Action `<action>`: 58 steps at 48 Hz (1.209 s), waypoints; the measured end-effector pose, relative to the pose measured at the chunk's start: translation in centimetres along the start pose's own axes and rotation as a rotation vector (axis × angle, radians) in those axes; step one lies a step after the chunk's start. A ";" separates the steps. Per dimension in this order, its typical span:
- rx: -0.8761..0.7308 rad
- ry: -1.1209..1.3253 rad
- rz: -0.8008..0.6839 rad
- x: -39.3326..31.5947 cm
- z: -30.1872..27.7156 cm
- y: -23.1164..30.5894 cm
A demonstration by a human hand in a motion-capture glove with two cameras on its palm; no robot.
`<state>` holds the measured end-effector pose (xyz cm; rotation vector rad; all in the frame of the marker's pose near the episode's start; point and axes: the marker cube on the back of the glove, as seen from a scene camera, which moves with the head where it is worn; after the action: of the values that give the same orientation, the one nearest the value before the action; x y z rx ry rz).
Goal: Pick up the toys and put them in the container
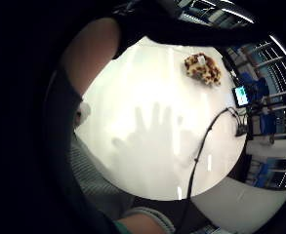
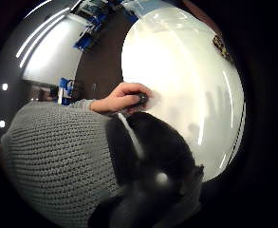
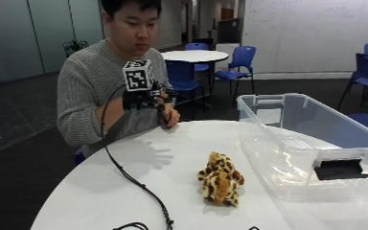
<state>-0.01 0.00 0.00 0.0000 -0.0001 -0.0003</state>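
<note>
The round white surface [image 3: 139, 191] carries everything, and the person sits at its far edge. The clear plastic container [image 3: 311, 143] stands on the right side of the surface, open at the top with nothing visible inside, so it is ready to take a drop from above. 1 toy is in view: a spotted plush animal [image 3: 221, 179] lying on the surface just beside the container's near wall, apart from both hands. The gloved right hand [image 3: 147, 99] is raised above the surface near the person's chest, well apart from the toy; its shadow on the surface shows spread fingers, and it holds nothing. The bare left hand [image 2: 124, 97] rests curled at the surface's edge. Judging by this, the pickup has not yet begun.
</note>
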 end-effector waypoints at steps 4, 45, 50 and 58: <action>-0.001 -0.003 -0.010 -0.1 0.0 0.1; -0.146 -0.022 0.390 21.3 1.0 -17.8; -0.200 0.002 0.418 22.9 2.0 -19.5; -0.272 0.013 0.507 24.4 5.0 -20.9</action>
<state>24.40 -20.86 5.05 -0.2723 0.0128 0.5066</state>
